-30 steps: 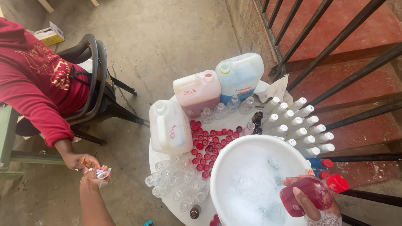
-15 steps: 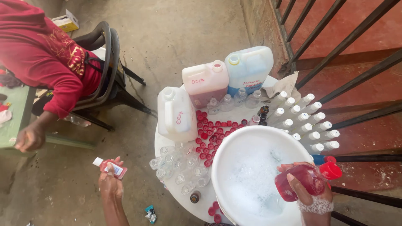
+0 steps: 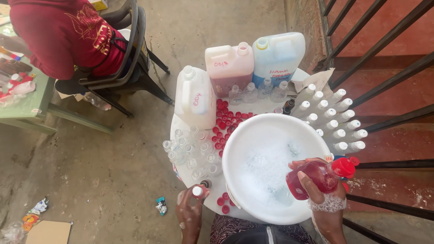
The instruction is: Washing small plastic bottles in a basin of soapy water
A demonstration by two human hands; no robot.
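On the concrete floor (image 3: 226, 40) a round white table (image 3: 266, 107) carries everything. Upper left, a person in a red shirt (image 3: 63, 36) sits on a dark chair (image 3: 135, 49) at a green table (image 3: 27, 106). Big white basin (image 3: 275, 167) of foamy water sits at the near edge of the round table. Behind it three jugs: white jug (image 3: 195, 97), pink jug (image 3: 229, 68), blue jug (image 3: 278, 58). Rows of white-capped bottles (image 3: 334, 115) lie right of the basin, clear empty bottles (image 3: 192, 151) left of it, loose red caps (image 3: 228, 119) between. Right hand (image 3: 323, 190), soapy at the wrist, grips a red-filled bottle (image 3: 316, 176) with a red cap, tilted sideways over the basin's right rim. Left hand (image 3: 190, 210) closes around a small white-capped bottle (image 3: 199, 191) just beside the table's near-left edge.
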